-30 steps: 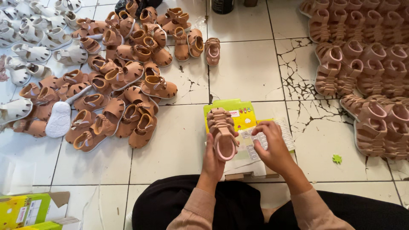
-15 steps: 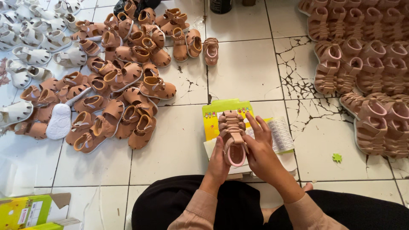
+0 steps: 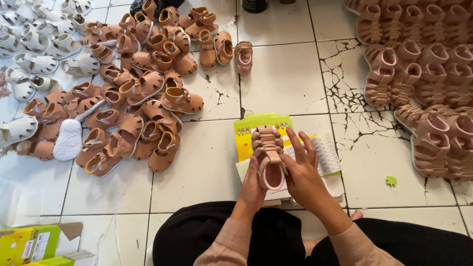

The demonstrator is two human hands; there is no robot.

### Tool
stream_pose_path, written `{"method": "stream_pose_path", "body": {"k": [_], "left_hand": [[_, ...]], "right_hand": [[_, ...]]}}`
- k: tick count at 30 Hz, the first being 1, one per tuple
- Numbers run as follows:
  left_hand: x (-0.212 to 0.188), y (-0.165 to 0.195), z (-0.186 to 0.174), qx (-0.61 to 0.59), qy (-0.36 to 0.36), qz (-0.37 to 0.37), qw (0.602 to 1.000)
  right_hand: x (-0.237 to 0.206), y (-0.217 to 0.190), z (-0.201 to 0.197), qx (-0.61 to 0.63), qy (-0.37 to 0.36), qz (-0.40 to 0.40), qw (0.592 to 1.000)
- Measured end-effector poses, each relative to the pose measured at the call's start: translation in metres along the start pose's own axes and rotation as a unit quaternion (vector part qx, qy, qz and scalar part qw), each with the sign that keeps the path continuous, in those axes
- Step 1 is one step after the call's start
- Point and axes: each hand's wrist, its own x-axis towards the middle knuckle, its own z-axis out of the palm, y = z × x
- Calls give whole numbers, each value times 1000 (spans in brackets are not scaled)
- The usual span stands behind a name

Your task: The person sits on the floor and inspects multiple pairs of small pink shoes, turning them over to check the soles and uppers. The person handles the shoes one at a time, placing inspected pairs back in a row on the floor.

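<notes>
Pink sandal [image 3: 268, 156] first: we have it in both hands above our lap, toe at twelve o'clock and heel at six, its pale pink insole showing at the heel end. Our left hand [image 3: 252, 189] cups the heel from the seven o'clock side, thumb up along the edge. Our right hand [image 3: 304, 172] closes on the three o'clock flank, fingers [image 3: 301, 144] spread and laid along the woven straps. So both hands are clamped on this one shoe, close together, with only the sandal between them.

Right under it lies a flattened yellow-green box [image 3: 256, 127] with a printed paper sheet [image 3: 326, 153], resting on the white tiled floor [image 3: 281, 74].

To do this well, we judge the grip should stay at heel and side, so the straps are not crushed and the upper can be seen all round. Turning the shoe slowly between the palms would let us check strap ends and sole edge without setting it down.

At ten o'clock sits a loose heap of tan sandals [image 3: 133, 103], beyond them, near eleven, white sandals [image 3: 39, 49]. At two o'clock, neat rows of pink sandals [image 3: 423, 74] run to the frame edge, well apart from us. A single pink sandal [image 3: 243, 57] stands alone at twelve. A small green scrap [image 3: 390, 181] lies at three, and another yellow carton [image 3: 37, 244] at eight.
</notes>
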Motion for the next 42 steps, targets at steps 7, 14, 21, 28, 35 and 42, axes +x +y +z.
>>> {"method": "stream_pose_path", "body": {"k": [7, 14, 21, 28, 35, 42], "left_hand": [[3, -4, -12, -28, 14, -2, 1000], [2, -3, -17, -62, 5, -6, 998], [4, 6, -20, -50, -9, -31, 998], [22, 47, -28, 13, 47, -147, 988], [55, 37, -38, -12, 245, 53, 968], [62, 28, -59, 20, 309, 128, 942]], "right_hand": [[-5, 7, 1, -126, 15, -49, 991], [-13, 22, 30, 108, 6, 34, 994], [-1, 15, 33, 298, -77, 52, 950], [54, 12, -14, 84, -170, -94, 977], [200, 75, 42, 113, -50, 47, 991], [276, 104, 146, -89, -78, 215, 969]]}}
